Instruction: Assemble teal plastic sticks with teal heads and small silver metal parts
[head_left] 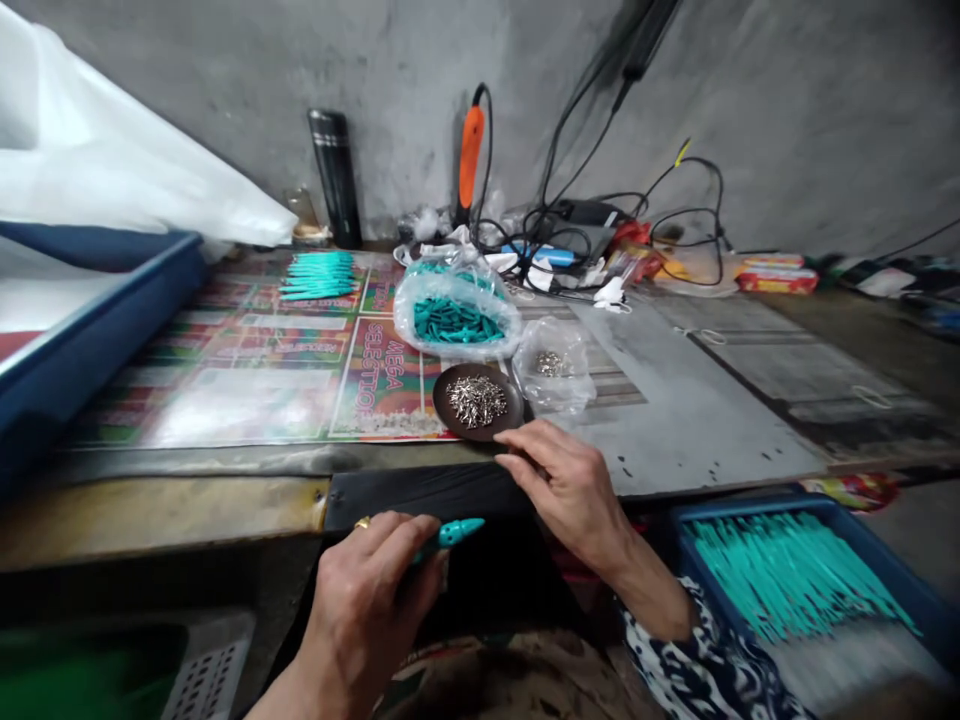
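Observation:
My left hand [375, 590] is closed around a teal pen barrel [459, 532], its tapered end pointing right past my fingers. My right hand [570, 490] is at the near rim of a small brown dish [442, 410], thumb and forefinger drawn together in a pinch. Whatever may be between those fingertips is too small to make out. A pile of tiny silvery metal pieces [477, 401] lies in the dish. Behind it, a clear plastic bag [405, 310] holds many loose teal pieces [457, 318]. Another clear bag [570, 385], right of the dish, contains a few small metal bits.
A bundle of teal pens [319, 275] rests at the back left, near a dark flask [335, 180]. Blue trays stand left [97, 340] and lower right [686, 510], the latter filled with teal pens. Black cables [540, 225] and an orange-handled tool [471, 158] crowd the wall.

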